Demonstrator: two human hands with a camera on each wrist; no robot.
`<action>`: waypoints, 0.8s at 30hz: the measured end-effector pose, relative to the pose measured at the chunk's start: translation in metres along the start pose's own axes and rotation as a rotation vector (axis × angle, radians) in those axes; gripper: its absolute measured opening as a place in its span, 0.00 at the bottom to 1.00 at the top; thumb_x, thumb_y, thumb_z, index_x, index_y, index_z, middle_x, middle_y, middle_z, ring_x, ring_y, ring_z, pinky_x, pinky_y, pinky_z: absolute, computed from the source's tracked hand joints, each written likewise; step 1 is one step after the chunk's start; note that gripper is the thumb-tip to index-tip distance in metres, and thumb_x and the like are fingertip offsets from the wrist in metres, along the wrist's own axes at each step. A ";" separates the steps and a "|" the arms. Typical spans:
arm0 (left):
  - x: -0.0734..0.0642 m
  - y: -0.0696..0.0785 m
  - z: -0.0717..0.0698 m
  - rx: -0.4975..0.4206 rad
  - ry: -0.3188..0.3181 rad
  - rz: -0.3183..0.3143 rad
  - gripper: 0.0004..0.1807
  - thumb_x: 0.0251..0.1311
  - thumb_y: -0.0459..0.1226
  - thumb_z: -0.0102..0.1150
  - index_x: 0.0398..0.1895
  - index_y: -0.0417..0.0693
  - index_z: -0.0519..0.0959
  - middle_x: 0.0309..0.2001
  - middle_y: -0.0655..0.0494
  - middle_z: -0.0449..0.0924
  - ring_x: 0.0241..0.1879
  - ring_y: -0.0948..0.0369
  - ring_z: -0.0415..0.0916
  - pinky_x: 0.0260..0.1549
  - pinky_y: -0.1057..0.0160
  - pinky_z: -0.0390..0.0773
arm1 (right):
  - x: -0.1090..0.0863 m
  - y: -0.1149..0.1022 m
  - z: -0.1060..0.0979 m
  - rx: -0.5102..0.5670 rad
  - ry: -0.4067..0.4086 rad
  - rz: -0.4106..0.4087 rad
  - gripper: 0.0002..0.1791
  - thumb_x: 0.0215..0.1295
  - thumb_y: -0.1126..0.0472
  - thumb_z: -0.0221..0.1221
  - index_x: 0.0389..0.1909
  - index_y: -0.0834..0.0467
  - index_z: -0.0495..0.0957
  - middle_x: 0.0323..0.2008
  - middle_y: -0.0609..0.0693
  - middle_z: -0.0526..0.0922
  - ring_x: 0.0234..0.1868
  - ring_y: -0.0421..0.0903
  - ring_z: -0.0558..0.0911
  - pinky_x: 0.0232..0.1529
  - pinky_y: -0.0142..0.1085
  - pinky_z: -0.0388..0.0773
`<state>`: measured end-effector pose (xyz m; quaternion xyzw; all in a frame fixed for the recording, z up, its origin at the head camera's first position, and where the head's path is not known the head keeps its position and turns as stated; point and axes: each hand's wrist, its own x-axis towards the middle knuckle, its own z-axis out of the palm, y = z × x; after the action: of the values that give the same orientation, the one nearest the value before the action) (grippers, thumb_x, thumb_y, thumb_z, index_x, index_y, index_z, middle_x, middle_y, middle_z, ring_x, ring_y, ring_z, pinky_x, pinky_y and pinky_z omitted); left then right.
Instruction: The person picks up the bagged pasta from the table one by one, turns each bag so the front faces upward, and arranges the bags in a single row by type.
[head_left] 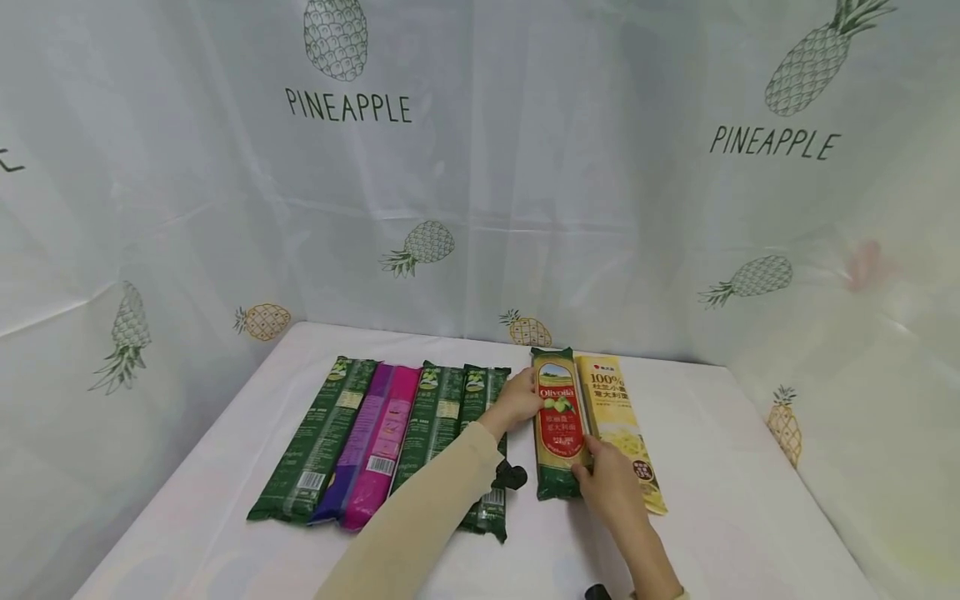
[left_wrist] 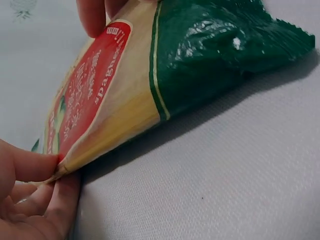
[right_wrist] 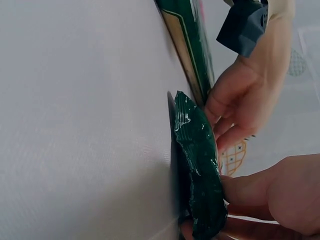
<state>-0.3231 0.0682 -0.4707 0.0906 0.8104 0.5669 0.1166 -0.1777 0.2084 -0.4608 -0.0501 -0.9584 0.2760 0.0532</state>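
A green and gold spaghetti packet [head_left: 558,421] with a red oval label lies face up towards the back of the white table. My left hand [head_left: 516,400] pinches its left edge, thumb on top and fingers beneath, as the left wrist view shows. Near the bottom end, my right hand [head_left: 611,482] grips the opposite edge; in the right wrist view its thumb is over the crimped green end [right_wrist: 197,165] and a fingertip shows below. A yellow pasta packet [head_left: 615,404] lies just to the right, partly behind my right hand.
To the left lie a green packet [head_left: 311,442], a pink and purple packet [head_left: 382,433] and two more green packets, partly covered by my left sleeve [head_left: 420,517]. A pineapple-print curtain [head_left: 570,208] hangs behind the table.
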 end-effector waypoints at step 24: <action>-0.013 0.010 -0.057 0.297 -0.008 0.058 0.27 0.76 0.34 0.60 0.76 0.43 0.73 0.63 0.43 0.80 0.55 0.48 0.81 0.43 0.55 0.80 | -0.020 -0.025 -0.015 0.078 0.064 -0.131 0.25 0.66 0.63 0.71 0.63 0.65 0.83 0.56 0.63 0.83 0.47 0.57 0.88 0.45 0.50 0.86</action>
<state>-0.3267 0.0169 -0.4414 0.1326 0.8820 0.4435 0.0884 -0.1577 0.1925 -0.4357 0.0061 -0.9460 0.3072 0.1036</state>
